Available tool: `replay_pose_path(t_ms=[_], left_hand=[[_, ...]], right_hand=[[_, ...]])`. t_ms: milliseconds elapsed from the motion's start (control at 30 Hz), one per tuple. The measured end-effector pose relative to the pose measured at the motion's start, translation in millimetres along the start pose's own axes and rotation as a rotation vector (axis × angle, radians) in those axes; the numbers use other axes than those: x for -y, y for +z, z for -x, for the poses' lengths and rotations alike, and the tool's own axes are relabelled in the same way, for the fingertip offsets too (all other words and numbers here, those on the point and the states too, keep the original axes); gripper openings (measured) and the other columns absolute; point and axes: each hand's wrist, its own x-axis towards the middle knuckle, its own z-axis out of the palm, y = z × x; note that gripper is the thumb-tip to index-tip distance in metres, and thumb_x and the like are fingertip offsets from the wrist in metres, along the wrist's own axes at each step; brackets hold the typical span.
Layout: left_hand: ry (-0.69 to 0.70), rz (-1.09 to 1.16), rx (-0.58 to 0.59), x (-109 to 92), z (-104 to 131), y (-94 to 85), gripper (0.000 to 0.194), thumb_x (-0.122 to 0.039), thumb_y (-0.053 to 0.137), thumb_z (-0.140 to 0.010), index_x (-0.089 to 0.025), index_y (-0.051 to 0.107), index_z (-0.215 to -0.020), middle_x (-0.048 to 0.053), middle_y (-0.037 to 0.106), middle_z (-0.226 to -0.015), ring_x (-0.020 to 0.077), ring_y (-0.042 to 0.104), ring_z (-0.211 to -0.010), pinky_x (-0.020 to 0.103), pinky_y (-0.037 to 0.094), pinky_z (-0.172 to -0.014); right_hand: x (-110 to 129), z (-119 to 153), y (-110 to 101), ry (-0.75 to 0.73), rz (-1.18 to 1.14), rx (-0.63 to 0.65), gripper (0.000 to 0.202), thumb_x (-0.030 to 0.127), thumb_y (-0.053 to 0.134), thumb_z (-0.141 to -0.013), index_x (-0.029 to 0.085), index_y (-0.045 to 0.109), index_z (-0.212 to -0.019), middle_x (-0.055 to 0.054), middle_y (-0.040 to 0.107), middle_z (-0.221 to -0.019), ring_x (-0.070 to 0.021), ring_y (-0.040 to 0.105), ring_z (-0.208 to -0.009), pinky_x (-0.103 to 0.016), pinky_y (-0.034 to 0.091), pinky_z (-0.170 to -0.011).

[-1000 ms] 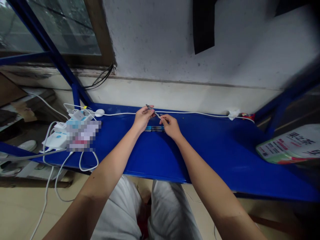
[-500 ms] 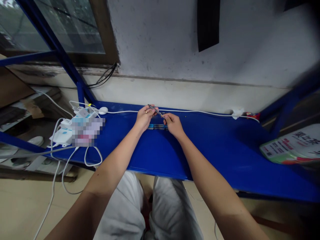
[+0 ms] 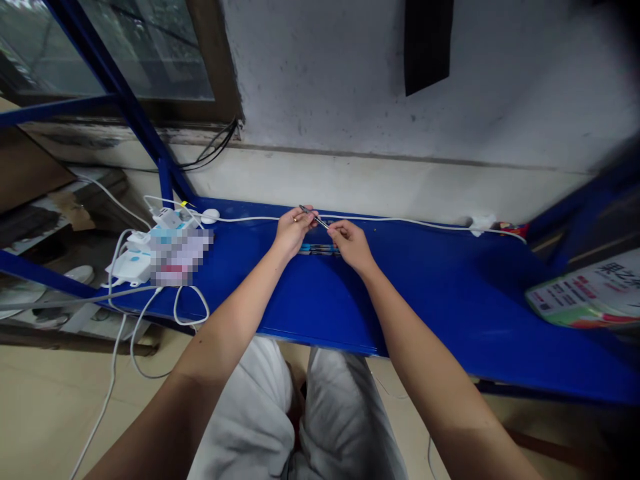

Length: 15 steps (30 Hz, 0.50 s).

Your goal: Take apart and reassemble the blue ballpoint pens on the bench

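Hiding one end of the slim pen, the right hand pinched it between closed fingertips; the left hand held it in curled fingers. Over the blue shelf it slanted from far left to near right, its writing end unclear.

Location type: workshop or utility room; the exact use cannot be determined. Indicators: a blue counter is set within a blue frame along the far wall, which is plain and stained. A window with a worn brown surround is at far left. At left, a power strip with white cables lies on the counter, near cluttered shelves. The floor is tiled.
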Motion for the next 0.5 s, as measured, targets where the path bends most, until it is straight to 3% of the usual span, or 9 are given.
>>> replay_pose_path(t_ms=[200,367,500], left_hand=[[0.002,-0.022,0.031,-2.0,3.7,3.7,0.018,-0.011,0.081,-0.082,-0.016,0.072,-0.096,0.006,0.076,-0.093,0.0178,0.072,-0.09,0.037,0.053,-0.094],[0.037,-0.018,0.01,-3.0,4.0,4.5,0.018,-0.012,0.081,-0.081,-0.017,0.07,-0.094,0.006,0.075,-0.093,0.0176,0.071,-0.089,0.037,0.052,-0.093],[0.032,-0.032,0.026,-3.9,4.0,5.0,0.017,-0.012,0.081,-0.082,-0.017,0.069,-0.093,0.006,0.075,-0.093,0.0178,0.072,-0.091,0.036,0.052,-0.093]], right_hand=[[0.8,0.8,-1.2,0.108,-0.081,0.04,0.046,0.066,0.068,-0.086,0.021,0.065,-0.081,0.003,0.056,-0.057,-0.0134,0.049,-0.05,-0.028,0.041,-0.05],[2.0,0.4,-1.0,0.057,-0.083,-0.002,0.04,0.057,0.08,-0.077,0.022,0.067,-0.091,0.003,0.061,-0.063,-0.0142,0.056,-0.055,-0.028,0.046,-0.055],[4.5,2.5,-0.8,0.075,-0.052,0.029,0.038,0.059,0.072,-0.083,0.021,0.068,-0.085,0.002,0.06,-0.059,-0.0132,0.052,-0.05,-0.027,0.041,-0.05]])
